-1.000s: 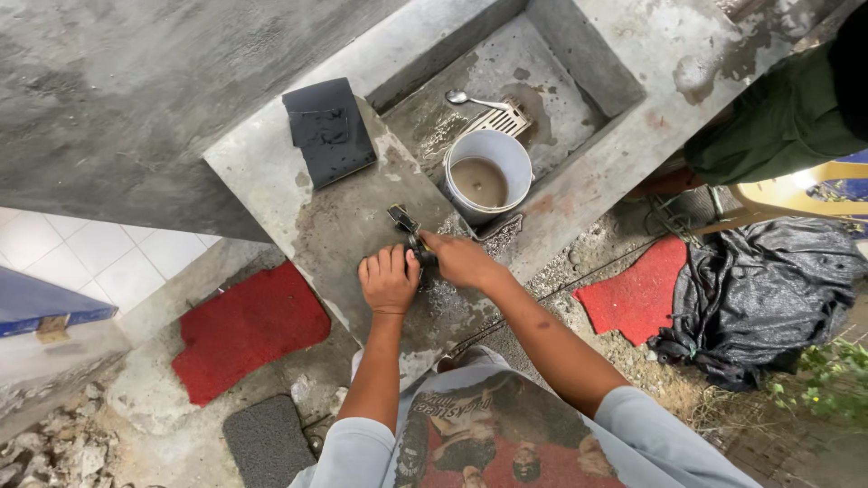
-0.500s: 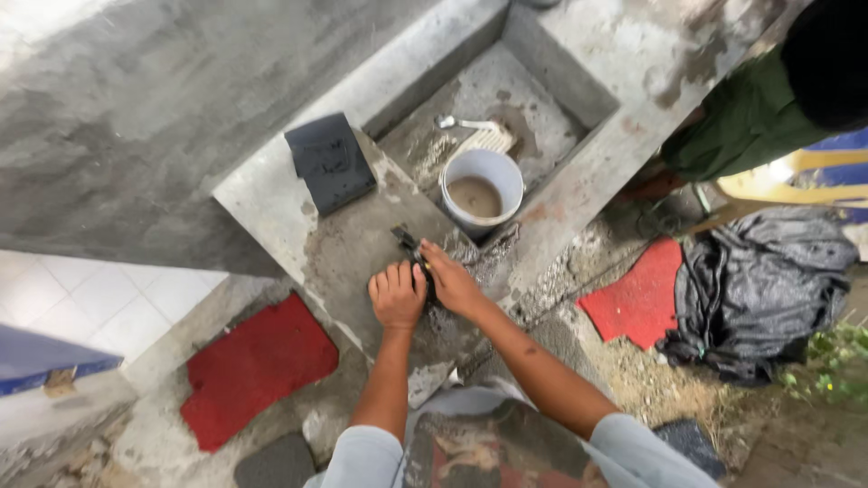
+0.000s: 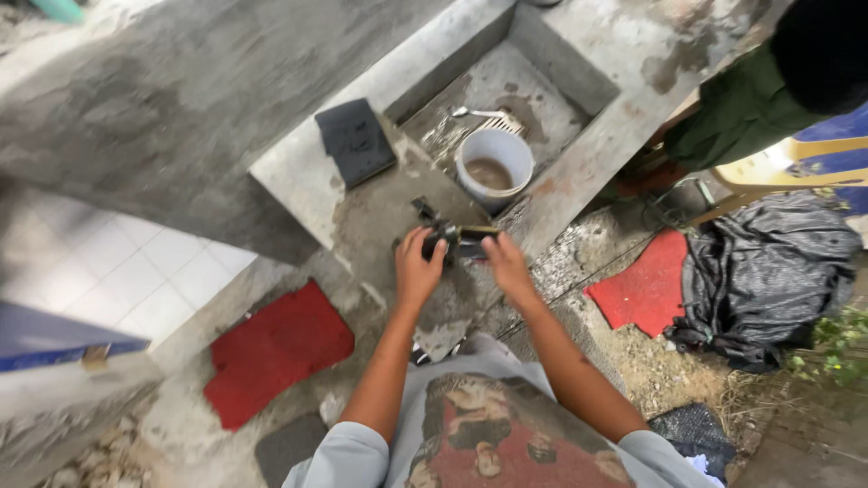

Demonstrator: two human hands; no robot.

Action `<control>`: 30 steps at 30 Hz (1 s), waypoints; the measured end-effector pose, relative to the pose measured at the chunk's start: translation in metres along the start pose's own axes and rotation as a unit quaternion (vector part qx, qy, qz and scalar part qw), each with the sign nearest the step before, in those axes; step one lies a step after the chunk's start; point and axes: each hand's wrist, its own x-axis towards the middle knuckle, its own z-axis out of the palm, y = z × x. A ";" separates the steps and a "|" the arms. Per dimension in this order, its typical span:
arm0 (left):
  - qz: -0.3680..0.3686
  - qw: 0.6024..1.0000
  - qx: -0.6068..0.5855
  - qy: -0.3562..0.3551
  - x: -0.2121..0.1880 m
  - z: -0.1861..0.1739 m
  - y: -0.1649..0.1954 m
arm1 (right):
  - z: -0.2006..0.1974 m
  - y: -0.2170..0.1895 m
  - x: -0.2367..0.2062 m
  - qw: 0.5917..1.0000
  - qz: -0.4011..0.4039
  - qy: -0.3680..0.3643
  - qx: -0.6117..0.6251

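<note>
My left hand (image 3: 417,268) and my right hand (image 3: 503,263) both grip a small dark metal part (image 3: 457,239) just above a wet concrete slab (image 3: 380,217). The left hand closes on its left end, the right hand on its right end, where a yellowish edge shows. A second small dark piece (image 3: 423,209) lies on the slab just beyond the hands. Much of the held part is hidden by my fingers.
A white bucket (image 3: 494,165) of murky water stands in the concrete basin (image 3: 551,77), with a spoon (image 3: 470,113) behind it. A dark square block (image 3: 354,140) rests on the slab's far end. Red mats (image 3: 276,348) (image 3: 644,287), black plastic sheeting (image 3: 764,271) and another person's green sleeve (image 3: 737,113) lie around.
The view has shifted, so everything sits further right in the frame. My hands have lifted the dark part slightly off the slab and my right hand now grips its end.
</note>
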 end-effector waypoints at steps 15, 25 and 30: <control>-0.221 0.867 -0.418 -0.157 -0.009 -0.040 0.028 | 0.023 -0.031 -0.013 0.952 -0.028 -0.168 0.252; -0.179 0.877 -0.353 -0.272 -0.028 -0.031 0.019 | 0.007 0.006 -0.023 0.972 0.004 -0.116 0.205; -0.259 0.823 -0.411 -0.293 -0.065 -0.022 -0.002 | -0.010 0.020 -0.052 0.960 0.100 -0.201 0.167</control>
